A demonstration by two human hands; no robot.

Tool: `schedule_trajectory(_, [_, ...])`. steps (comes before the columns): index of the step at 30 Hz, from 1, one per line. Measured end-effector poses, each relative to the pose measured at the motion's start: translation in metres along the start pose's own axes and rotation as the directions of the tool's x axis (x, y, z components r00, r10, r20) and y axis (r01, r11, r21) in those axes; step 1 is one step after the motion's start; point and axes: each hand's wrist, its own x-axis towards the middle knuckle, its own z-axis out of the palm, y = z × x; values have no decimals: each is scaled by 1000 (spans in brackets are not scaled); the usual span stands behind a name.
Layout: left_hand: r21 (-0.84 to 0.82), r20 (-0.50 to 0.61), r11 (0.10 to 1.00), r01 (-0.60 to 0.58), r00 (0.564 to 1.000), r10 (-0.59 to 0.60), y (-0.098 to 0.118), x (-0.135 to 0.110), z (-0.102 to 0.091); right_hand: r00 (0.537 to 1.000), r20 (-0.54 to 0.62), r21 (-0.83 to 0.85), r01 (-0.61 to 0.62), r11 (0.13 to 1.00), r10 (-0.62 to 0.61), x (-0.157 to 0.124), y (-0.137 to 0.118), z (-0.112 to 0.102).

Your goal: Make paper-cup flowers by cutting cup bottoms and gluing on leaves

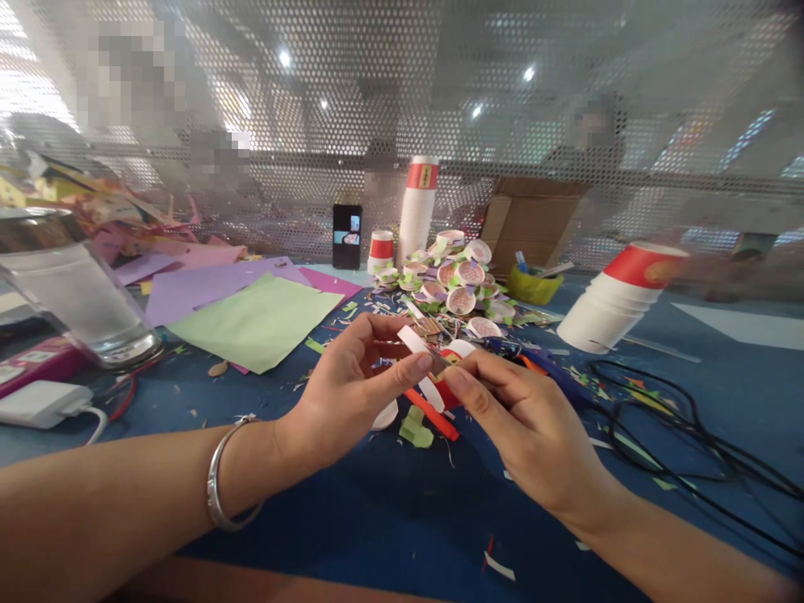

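Above the middle of the blue table, my left hand point(352, 385) pinches a white paper ring point(413, 339), which looks like a cut-off cup bottom. Close beside it, the thumb and fingers of my right hand point(533, 410) are pressed together at the ring's edge; what they hold is too small to make out. Behind the fingers is a red and white paper cup piece point(450, 394), partly covered. Below lie an orange-red stick-like tool point(436, 414) and a light green paper scrap point(415, 427).
A pile of decorated cup bottoms point(461, 280) stands behind my hands, near stacked paper cups point(418, 213) and a phone point(347, 239). Coloured sheets point(257, 322) and a glass point(94, 293) are left. More stacked cups point(615, 301) and a black cable point(678, 452) are right.
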Motion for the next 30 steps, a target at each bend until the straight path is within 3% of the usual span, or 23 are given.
schedule_trajectory(11, [-27,-6,1000,4,1000,-4,3,0,3,999,-15,-27,38,999,-38,3,-3,-1])
schedule_trajectory(23, [29,17,1000,-9,1000,9,2,-1,2,1000,15,14,-22,1000,22,0,-1,-1])
schedule_trajectory(30, [40,-11,999,-30,999,30,3,-1,2,1000,5,-69,9,998,-8,2,-2,-2])
